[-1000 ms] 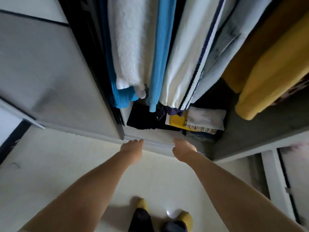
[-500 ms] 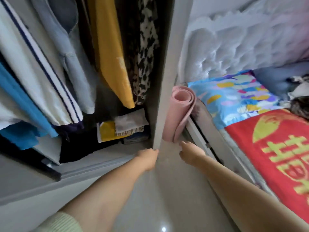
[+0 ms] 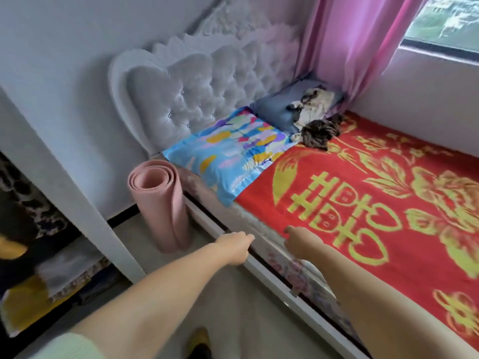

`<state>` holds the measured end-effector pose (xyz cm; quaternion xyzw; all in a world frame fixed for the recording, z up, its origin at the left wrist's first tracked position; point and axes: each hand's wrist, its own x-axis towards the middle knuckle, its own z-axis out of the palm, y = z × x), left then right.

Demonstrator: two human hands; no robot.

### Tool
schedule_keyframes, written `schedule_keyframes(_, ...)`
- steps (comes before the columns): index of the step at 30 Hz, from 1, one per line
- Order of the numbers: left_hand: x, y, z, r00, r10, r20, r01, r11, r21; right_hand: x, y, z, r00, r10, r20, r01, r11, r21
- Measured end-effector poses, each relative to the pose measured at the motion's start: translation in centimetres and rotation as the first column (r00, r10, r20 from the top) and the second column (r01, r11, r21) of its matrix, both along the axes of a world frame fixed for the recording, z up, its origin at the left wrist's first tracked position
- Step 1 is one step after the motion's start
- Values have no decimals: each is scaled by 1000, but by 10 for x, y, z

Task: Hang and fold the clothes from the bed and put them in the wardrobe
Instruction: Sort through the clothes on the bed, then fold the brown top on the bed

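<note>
A bed with a red and gold cover (image 3: 375,229) fills the right side. At its far end, by the grey-blue pillow (image 3: 274,110), lies a small heap of clothes: a dark patterned piece (image 3: 320,132) and a pale crumpled one (image 3: 315,104). The wardrobe's open end (image 3: 39,255) shows at the left, with folded clothes stacked on its floor. My left hand (image 3: 236,246) hangs over the gap beside the bed frame, loosely curled and holding nothing. My right hand (image 3: 302,244) is over the near bed edge, also holding nothing.
A rolled pink mat (image 3: 160,208) stands on the floor between wardrobe and bed. A colourful pillow (image 3: 230,154) lies at the tufted headboard (image 3: 197,94). Pink curtain (image 3: 355,47) and a window are at the far right. My foot (image 3: 198,343) is on the floor below.
My view has swung right, from the hanging clothes in the wardrobe to the bed. Both hands moved away from the wardrobe rail and now reach toward the bed edge, holding nothing.
</note>
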<state>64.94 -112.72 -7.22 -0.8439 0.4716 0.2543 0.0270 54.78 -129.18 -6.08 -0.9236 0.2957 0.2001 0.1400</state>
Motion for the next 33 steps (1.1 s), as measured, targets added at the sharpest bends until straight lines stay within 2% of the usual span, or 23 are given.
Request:
schedule_keyframes(3,30,-31,-4,999,-35,-13,35,999,27,13,-28,-6,999,-46,-9,46,998,32)
schedule_keyframes(6,71,-74,4,998,-60,-15,60,998,-24,34,-67,-7,990,-139,18,138,990,28)
schedule_keyframes(9,108,-117,17,992,-123,-16,122,991,-58,54,-104,1,978,-209,-22,210,978,19)
schedule_keyframes(14,171,-179,20,980,-199,28,200,979,-31,90,-144,6,961,-277,12,276,961,35)
schedule_keyframes(17,181,-215,6,972,-237,10,236,971,36,91,-169,-9,954,-298,-6,298,953,44)
schedule_keyframes(23,173,-284,-23,946,-320,-48,322,945,60,79,-240,-31,929,-347,-128,356,933,57)
schedule_keyframes(28,193,-357,-48,968,-239,-77,246,964,101,92,-328,-51,924,-373,-83,379,922,76)
schedule_keyframes(33,201,-436,-87,980,-184,-76,192,974,118,114,-418,-92,958,-275,-86,276,961,4)
